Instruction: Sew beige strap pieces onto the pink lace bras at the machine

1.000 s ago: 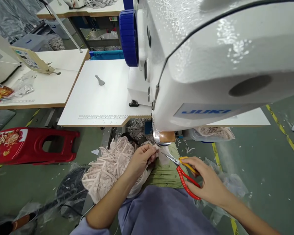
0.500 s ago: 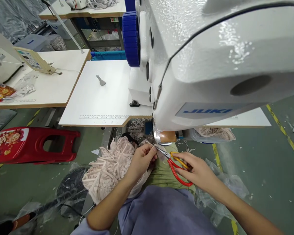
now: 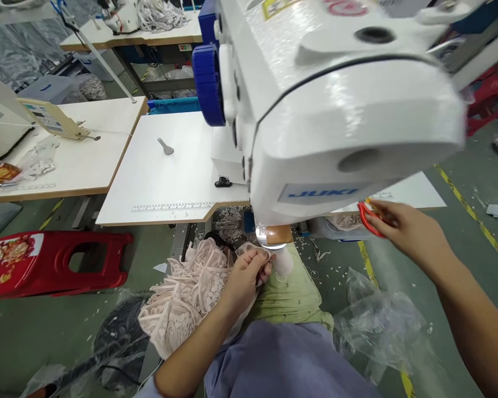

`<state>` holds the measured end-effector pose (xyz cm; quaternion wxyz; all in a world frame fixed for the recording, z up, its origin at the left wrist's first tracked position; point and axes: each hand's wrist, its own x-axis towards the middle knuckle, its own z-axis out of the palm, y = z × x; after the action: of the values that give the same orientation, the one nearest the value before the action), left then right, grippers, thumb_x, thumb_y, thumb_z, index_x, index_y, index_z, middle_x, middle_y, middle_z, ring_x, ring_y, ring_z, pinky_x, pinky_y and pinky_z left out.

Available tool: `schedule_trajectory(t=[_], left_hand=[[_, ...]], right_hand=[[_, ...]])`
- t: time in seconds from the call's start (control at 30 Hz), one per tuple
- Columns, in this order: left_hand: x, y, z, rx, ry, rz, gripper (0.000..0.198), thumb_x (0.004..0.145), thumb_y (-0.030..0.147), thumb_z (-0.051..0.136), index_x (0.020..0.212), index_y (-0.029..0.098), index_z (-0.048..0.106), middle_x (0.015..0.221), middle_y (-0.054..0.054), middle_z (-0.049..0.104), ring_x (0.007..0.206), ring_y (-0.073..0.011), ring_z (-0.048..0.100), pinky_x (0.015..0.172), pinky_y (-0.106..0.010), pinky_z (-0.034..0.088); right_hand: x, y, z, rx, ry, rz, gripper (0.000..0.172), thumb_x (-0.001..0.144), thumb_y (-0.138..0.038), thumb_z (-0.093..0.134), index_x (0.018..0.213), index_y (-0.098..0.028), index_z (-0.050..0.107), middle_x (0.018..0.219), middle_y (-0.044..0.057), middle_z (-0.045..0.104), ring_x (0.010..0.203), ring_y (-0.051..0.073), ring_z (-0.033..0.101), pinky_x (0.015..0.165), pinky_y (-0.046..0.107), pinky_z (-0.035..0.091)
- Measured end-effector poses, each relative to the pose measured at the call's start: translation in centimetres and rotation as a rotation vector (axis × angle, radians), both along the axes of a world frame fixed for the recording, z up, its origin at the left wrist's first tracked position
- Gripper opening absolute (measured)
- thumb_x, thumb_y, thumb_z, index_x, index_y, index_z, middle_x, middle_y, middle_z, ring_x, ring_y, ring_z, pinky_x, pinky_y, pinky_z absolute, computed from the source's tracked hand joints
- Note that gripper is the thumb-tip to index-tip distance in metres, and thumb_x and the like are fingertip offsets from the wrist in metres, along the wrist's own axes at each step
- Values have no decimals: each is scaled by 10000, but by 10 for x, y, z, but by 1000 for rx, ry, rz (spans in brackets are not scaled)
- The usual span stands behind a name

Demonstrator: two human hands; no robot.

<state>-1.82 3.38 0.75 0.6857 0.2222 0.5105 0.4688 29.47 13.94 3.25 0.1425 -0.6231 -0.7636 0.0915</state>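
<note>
My left hand [image 3: 251,272] is closed in a pinch on a pale pink lace garment [image 3: 199,276], just below the head of the white sewing machine [image 3: 348,127]. The rest of the garment lies bunched to the left of that hand. My right hand [image 3: 415,229] is out to the right, its fingers around the red and orange handles of a pair of scissors [image 3: 367,218]. The blades are hidden from view. A green cloth [image 3: 290,301] is spread below the needle area, over my lap.
A clear bin [image 3: 336,226] of lace pieces stands under the table's right side. The white tabletop [image 3: 136,171] holds a small grey tool [image 3: 165,146]. A red stool [image 3: 58,260] stands at left. Plastic bags [image 3: 385,320] lie on the floor at right.
My right hand has carried the scissors away from the garment, up and to the right. My left hand stays pinched on the garment. The view has tilted up a little.
</note>
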Motion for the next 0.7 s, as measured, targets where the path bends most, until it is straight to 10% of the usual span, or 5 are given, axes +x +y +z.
schedule_trajectory(t=[0.17,0.37,0.57,0.7], left_hand=[[-1,6,14,-97,-88,-262,322,713,491,671,700,178,596,621,-11,629,444,-92,494,444,-229,358],[-2,9,23,-85,172,-615,282,827,366,518,633,181,604,579,-19,622,441,-127,535,468,-251,411],[5,-24,-6,294,767,-88,243,882,389,546,931,187,670,854,-82,712,826,-227,647,800,-373,508],[37,-41,-31,191,246,-222,738,811,699,573,1337,185,525,920,-91,724,836,-233,688,821,-410,545]], right_hand=[[-20,6,-20,142,-5,132,387,941,-442,554,1234,-200,622,1164,184,663,1120,337,622,898,495,517],[-109,-65,-34,19,243,823,261,1000,-256,436,1125,-259,666,1029,64,732,905,194,691,735,299,565],[-92,-41,-25,-91,560,184,247,951,-391,523,845,-222,668,675,33,665,579,164,589,517,262,445],[-94,-54,-44,-577,1189,-212,312,840,-494,684,805,-190,623,630,-8,591,508,108,486,463,219,398]])
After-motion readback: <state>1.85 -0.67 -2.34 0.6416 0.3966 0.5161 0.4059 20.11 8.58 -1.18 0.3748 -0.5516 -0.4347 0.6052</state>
